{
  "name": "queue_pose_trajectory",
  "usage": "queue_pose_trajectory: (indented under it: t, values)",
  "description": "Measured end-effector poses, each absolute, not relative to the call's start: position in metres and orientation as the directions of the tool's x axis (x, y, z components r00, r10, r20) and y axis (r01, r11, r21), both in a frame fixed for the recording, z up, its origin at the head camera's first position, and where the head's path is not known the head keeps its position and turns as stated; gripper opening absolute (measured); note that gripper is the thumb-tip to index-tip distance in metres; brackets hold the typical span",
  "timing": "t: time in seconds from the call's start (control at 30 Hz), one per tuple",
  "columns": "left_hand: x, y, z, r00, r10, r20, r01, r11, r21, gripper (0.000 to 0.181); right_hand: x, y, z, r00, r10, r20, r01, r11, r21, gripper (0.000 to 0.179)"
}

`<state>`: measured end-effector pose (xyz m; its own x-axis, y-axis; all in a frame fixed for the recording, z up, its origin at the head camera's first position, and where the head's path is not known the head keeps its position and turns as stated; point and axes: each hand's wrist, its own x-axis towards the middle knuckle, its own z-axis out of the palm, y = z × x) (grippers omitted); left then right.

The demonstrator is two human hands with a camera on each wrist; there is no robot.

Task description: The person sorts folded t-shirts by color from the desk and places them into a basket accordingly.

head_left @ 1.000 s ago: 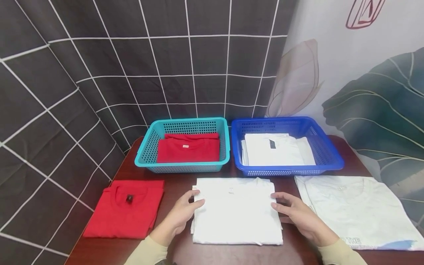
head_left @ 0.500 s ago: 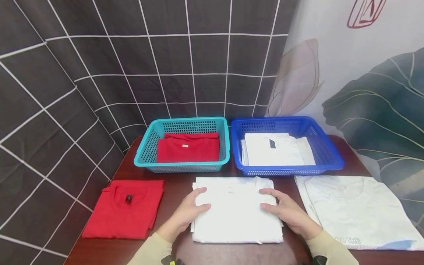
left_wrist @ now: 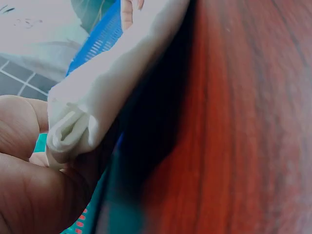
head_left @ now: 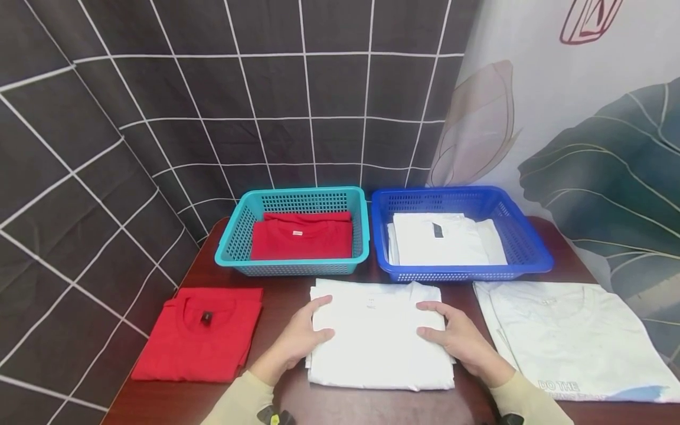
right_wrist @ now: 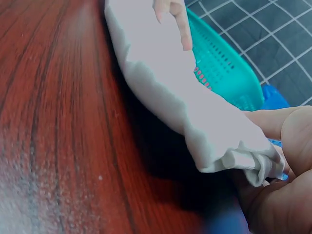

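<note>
A folded white T-shirt [head_left: 378, 354] lies across the middle of the head view, between both hands. My left hand [head_left: 301, 332] grips its left side, thumb and a finger on top. Opposite it, my right hand [head_left: 461, 335] holds the right side the same way. In the left wrist view the shirt's rolled end [left_wrist: 73, 129] sits in the left hand [left_wrist: 34, 180], with a dark shadow under the cloth. From the right wrist, the shirt's folded layers [right_wrist: 243, 158] show in the right hand [right_wrist: 287, 195]. Fingers beneath the shirt are mostly hidden.
Behind the shirt stand a teal basket [head_left: 230, 248] with folded red shirts and a blue basket [head_left: 531, 251] with folded white ones. A folded red T-shirt [head_left: 199, 348] lies at left, and a larger white T-shirt [head_left: 579, 336] with print at right. Everything is on a dark red-brown table [head_left: 287, 295].
Both hands have moved inward from the shirt's edges and now lap further over it. Its far left edge has shifted slightly up in the head view.
</note>
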<state>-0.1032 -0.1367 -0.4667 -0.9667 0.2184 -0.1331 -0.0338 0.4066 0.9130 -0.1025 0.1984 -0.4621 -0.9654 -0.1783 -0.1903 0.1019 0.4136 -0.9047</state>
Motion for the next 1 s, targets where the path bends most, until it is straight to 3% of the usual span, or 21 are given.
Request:
queue_pose_trajectory:
  t: [0.47,0.67,1.0]
  values:
    - [-0.084,-0.136,-0.422,-0.966,0.250,-0.072,0.041,0.420,0.907,0.069,-0.076,0.208,-0.424,-0.985,-0.131,-0.111,0.043,0.439,-0.897,0.057]
    - [-0.078,-0.132,-0.398,-0.962,0.272,0.001,0.124,0.437,0.891,0.073,-0.063,0.211,-0.398,-0.988,-0.133,-0.084,0.033,0.342,-0.939,0.057]
    - [-0.097,-0.114,-0.360,-0.961,0.265,0.079,0.191,0.429,0.883,0.081,-0.074,0.227,-0.359,-0.991,-0.047,0.121,-0.128,0.522,-0.843,0.054]
